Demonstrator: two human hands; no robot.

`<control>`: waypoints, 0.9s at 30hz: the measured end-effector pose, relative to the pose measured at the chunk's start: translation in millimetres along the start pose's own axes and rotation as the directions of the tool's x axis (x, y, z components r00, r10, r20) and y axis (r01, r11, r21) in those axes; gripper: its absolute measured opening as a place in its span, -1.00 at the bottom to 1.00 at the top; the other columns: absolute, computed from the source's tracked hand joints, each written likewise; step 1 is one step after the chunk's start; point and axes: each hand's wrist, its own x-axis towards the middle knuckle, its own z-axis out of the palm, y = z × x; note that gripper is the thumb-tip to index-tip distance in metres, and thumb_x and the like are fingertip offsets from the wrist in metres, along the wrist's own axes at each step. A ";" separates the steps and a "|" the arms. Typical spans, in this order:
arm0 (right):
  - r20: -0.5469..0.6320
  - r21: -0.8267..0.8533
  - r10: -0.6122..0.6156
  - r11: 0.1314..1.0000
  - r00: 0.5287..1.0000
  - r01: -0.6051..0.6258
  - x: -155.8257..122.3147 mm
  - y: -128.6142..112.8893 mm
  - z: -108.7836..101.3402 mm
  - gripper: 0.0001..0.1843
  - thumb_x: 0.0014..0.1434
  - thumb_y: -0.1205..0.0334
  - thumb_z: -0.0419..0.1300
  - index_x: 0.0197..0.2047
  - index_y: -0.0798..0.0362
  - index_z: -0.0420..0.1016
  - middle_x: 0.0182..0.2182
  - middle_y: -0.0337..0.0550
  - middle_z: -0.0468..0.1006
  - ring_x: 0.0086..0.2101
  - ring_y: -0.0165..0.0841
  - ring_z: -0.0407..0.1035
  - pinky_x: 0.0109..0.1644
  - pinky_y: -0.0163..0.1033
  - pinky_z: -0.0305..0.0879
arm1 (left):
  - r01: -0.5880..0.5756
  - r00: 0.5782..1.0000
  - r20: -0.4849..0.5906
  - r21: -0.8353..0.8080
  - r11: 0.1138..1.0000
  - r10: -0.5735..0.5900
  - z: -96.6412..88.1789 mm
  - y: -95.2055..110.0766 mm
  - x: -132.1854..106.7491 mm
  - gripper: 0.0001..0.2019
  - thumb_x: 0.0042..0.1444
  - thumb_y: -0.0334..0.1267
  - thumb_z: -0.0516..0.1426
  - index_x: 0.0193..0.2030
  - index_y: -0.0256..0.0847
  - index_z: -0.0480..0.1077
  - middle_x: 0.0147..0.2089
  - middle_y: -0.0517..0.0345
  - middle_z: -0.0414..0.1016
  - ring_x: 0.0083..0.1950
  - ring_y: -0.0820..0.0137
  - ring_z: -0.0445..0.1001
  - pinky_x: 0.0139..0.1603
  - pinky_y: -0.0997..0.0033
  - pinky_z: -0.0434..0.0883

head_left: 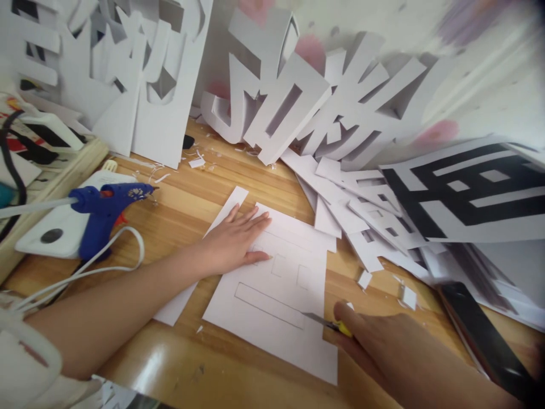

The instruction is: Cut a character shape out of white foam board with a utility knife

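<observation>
A white board (272,318) lies on the wooden table with thin rectangular outlines on its face. My left hand (230,241) rests flat across its upper left part, fingers stretched out. In my right hand (383,346) is a utility knife (340,328) with a yellow part at the handle. Its blade points left, with the tip at the right end of the long outlined rectangle. Most of the handle is hidden in my fingers. Under my left forearm and hand runs a narrow white strip (183,304).
A blue glue gun (102,210) with a white cord lies at left on a white device (53,238). Cut-out white characters (281,96) stand at the back. White offcuts (370,227), a black-patterned sheet (477,187) and a long black object (481,335) lie at right.
</observation>
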 end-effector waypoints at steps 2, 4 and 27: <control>0.009 -0.038 -0.029 0.999 1.000 0.029 6.4 -10.2 -2.9 -0.89 0.15 0.21 0.04 -0.42 -0.03 0.22 -0.74 -0.29 0.35 -0.74 -0.34 0.26 -0.65 -0.25 -0.20 | 0.001 1.000 -0.003 -0.014 1.000 -0.001 -0.1 0.3 0.0 -0.29 0.20 0.16 -0.19 0.31 -0.35 -0.11 0.35 0.01 -0.09 0.37 0.24 -0.25 0.30 0.11 -0.28; -0.006 -0.072 -0.097 0.993 0.995 0.096 17.0 -26.8 -5.4 -0.86 0.12 0.27 0.08 -0.45 -0.03 0.18 -0.74 -0.30 0.36 -0.75 -0.31 0.28 -0.66 -0.24 -0.30 | 0.009 1.000 -0.008 -0.022 1.000 -0.009 -0.1 0.6 0.0 -0.30 0.20 0.16 -0.17 0.32 -0.34 -0.11 0.35 0.01 -0.09 0.37 0.24 -0.26 0.30 0.10 -0.28; -0.004 -0.130 -0.213 0.969 0.977 0.211 61.9 -81.1 -10.4 -0.91 0.10 0.39 0.05 -0.37 0.03 0.18 -0.64 -0.27 0.41 -0.71 -0.34 0.31 -0.68 -0.23 -0.36 | 0.001 1.000 -0.020 -0.048 0.999 -0.002 3.6 -1.1 1.7 -0.30 0.19 0.15 -0.13 0.31 -0.32 -0.10 0.35 0.01 -0.09 0.37 0.23 -0.25 0.30 0.09 -0.33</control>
